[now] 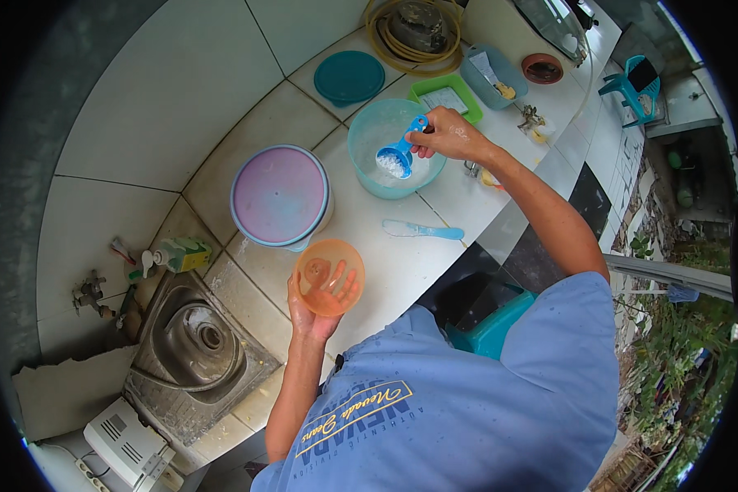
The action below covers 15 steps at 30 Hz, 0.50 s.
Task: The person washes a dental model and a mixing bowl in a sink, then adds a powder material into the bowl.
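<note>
My right hand (447, 135) grips the handle of a blue measuring scoop (403, 149), which is heaped with white powder. The scoop hangs over a translucent turquoise bowl (361, 135) that has some whitish stuff inside. Cupped in my left hand (310, 320) is a translucent orange bowl (346, 256), tilted so its inside shows; my fingers are visible through its wall. A round tub with a purple lid (279, 195) stands between the orange bowl and the wall. On the counter in front of the turquoise bowl lies a light-blue spatula (422, 230) dusted with powder.
A teal round lid (349, 78), a green tray (447, 97) and a grey-blue basket (494, 75) sit at the back. At left are a steel sink (160, 328) and a green soap bottle (184, 254). A teal stool (492, 324) stands below the counter edge.
</note>
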### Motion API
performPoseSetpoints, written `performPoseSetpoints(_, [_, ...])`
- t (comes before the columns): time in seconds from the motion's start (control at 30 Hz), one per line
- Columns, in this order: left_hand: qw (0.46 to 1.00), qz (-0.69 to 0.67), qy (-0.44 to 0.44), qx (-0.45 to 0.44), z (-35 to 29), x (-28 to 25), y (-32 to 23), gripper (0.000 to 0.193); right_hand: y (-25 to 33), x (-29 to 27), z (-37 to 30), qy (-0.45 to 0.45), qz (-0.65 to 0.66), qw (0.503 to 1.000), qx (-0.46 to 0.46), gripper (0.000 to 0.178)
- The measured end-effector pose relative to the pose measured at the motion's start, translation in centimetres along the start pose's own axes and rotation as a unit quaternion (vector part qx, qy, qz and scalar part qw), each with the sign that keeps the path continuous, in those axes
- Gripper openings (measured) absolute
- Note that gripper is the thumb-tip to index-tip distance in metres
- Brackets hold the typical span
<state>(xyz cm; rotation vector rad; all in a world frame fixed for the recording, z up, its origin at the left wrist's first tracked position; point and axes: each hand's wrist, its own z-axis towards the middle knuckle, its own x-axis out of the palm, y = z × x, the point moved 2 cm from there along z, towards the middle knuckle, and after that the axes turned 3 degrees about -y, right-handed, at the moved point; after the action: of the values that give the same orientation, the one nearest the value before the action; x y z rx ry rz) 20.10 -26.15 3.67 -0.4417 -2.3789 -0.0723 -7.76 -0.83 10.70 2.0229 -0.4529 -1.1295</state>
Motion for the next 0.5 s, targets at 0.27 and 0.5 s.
performPoseSetpoints(0.27, [0.999, -0.024, -0.018, -0.039, 2.0, 3.3, 3.0, 0.065, 1.2, 1.4, -6.6, -0.149, 0.23, 0.961, -0.044, 0.025])
performPoseSetpoints(0.5, [0.998, 0.021, 0.038, -0.035, 3.4, 4.7, 3.8, 0.063, 5.8, 5.4, -17.1, -0.245, 0.104, 0.942, -0.206, 0.017])
